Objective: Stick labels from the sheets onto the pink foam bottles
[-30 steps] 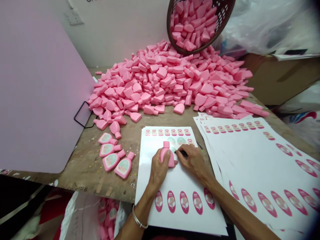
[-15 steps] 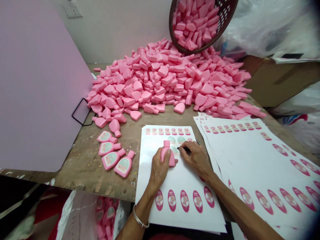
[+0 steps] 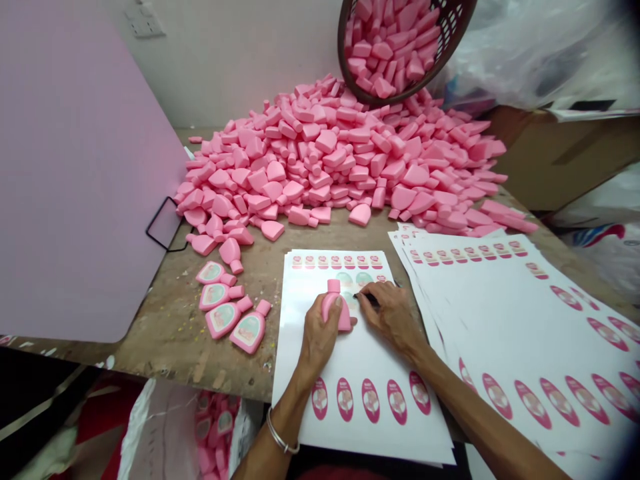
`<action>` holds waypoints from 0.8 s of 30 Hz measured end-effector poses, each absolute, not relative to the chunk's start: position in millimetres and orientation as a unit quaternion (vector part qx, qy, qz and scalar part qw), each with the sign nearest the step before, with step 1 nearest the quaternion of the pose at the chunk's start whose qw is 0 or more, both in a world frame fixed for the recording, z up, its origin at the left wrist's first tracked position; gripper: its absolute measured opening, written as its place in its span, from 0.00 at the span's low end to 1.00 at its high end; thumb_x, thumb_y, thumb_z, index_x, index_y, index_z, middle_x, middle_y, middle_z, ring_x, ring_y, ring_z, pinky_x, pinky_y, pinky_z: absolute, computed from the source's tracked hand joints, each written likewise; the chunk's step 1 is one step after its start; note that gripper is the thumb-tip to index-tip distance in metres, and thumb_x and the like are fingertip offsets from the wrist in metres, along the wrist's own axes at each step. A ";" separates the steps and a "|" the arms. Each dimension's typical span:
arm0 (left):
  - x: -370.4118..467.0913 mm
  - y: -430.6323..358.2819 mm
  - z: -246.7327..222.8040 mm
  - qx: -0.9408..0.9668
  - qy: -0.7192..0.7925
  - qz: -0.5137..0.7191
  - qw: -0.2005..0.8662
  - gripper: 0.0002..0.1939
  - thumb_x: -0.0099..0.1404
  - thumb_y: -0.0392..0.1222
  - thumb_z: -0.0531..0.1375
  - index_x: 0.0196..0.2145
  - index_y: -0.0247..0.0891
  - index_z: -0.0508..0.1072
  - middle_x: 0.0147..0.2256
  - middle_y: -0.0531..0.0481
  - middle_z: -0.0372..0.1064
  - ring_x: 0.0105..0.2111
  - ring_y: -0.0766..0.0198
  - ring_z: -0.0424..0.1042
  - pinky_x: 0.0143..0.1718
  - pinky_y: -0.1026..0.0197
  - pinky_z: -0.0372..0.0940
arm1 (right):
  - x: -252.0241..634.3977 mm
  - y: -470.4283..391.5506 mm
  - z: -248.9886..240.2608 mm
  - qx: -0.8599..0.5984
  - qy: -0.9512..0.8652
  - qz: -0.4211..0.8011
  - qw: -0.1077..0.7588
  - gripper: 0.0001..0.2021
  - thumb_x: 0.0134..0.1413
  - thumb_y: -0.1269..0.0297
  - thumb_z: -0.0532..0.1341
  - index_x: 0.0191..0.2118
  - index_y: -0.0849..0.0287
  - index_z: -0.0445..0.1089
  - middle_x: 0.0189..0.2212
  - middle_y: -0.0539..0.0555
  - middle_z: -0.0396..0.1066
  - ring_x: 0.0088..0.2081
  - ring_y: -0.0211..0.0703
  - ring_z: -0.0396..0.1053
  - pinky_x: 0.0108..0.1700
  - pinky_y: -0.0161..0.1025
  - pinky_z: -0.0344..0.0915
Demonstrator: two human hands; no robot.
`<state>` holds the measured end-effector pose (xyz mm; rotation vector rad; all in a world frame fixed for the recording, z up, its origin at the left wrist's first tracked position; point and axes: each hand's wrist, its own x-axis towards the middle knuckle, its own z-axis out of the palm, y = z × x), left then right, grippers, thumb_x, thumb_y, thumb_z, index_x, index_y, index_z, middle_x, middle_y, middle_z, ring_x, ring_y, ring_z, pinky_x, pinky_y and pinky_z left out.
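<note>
"What are the hands holding?"

"The left hand (image 3: 319, 332) grasps a pink bottle (image 3: 344, 319) over the sticker sheet (image 3: 360, 357). The right hand (image 3: 393, 317) pinches a small dark tool (image 3: 371, 299), its tip at a green sticker (image 3: 351, 304)."

"What's changed?"

"Just the tip, slightly farther up the sheet. The sticker's still there; the bottle's visible front is plain."

"Beyond?"

"Four labelled bottles (image 3: 248, 332) lie left on the bench (image 3: 197, 360), a bottle heap (image 3: 326, 141) behind."

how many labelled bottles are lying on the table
4, left of the sticker sheet: farthest bottle, second bottle, third bottle, and nearest bottle. More may hide in the pile.
</note>
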<state>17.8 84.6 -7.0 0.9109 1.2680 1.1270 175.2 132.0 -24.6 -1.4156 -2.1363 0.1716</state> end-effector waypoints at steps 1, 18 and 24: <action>17.9 84.4 -7.1 0.388 0.540 0.480 0.572 0.23 0.63 0.57 0.55 0.44 0.34 0.67 0.31 0.47 0.69 0.29 0.59 0.77 0.30 0.61 0.71 | 175.1 132.1 -24.8 -0.531 -0.796 0.067 0.284 0.06 0.57 0.66 0.56 0.30 0.57 0.67 0.27 0.52 0.72 0.32 0.43 0.66 0.38 0.41 0.53; 17.8 84.2 -9.4 0.384 0.534 0.484 0.578 0.23 0.63 0.58 0.54 0.45 0.35 0.67 0.34 0.47 0.69 0.28 0.60 0.76 0.28 0.63 0.69 | 180.1 140.7 -24.4 -0.523 -0.799 0.119 0.272 0.06 0.57 0.65 0.54 0.30 0.57 0.66 0.28 0.51 0.71 0.33 0.42 0.64 0.39 0.41 0.51; 18.4 84.9 -5.1 0.382 0.531 0.486 0.579 0.23 0.63 0.58 0.54 0.45 0.34 0.67 0.32 0.47 0.69 0.29 0.60 0.76 0.28 0.63 0.69 | 176.1 138.0 -26.8 -0.538 -0.795 0.082 0.270 0.06 0.55 0.61 0.58 0.31 0.57 0.66 0.28 0.52 0.71 0.34 0.44 0.65 0.38 0.41 0.52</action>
